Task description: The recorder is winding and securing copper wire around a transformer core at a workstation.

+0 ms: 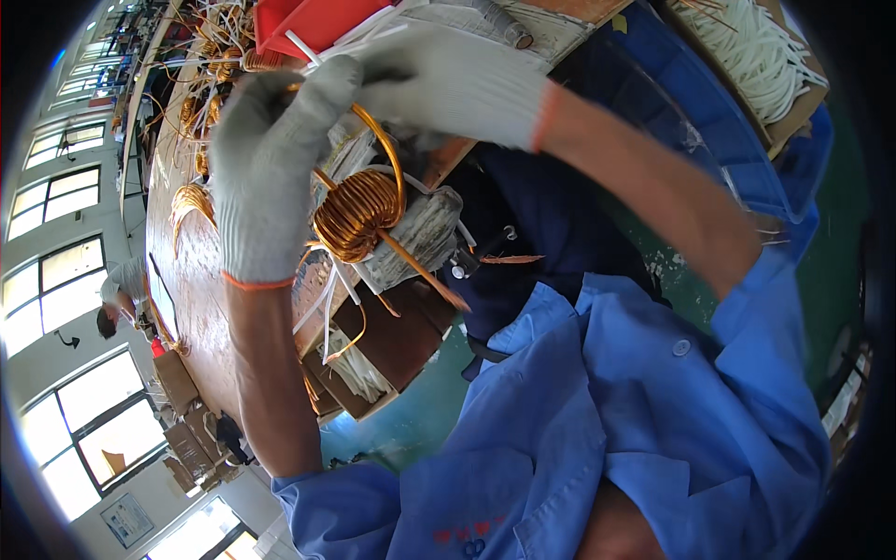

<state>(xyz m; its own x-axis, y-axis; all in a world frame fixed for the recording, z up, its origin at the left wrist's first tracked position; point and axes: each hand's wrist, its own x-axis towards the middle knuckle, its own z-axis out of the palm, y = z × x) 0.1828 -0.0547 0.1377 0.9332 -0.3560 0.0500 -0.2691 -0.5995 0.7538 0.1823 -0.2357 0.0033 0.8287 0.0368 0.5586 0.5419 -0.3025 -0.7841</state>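
A copper wire coil (357,217), wound in thick ring-like turns, rests on a wrapped, greyish-white support (425,238) before me. From it a thick wire end (390,149) arches up to my hands. My left hand (269,173), in a white knitted glove, pinches this wire between thumb and fingers. Past the thumb sticks a thin white tube (301,45); whether it sits on the wire is hidden. My right hand (457,86), gloved too, reaches over from the right beside the left thumb. Its fingertips are blurred and partly hidden. Another stiff copper end (425,271) points down from the coil.
A red bin (303,23) stands at the top, with several copper coils (219,65) left of it on the wooden table (201,308). Blue crates (672,103) and a box of white tubes (756,61) are at right. Below the table edge sits a cardboard box (401,350). A person (121,294) is far left.
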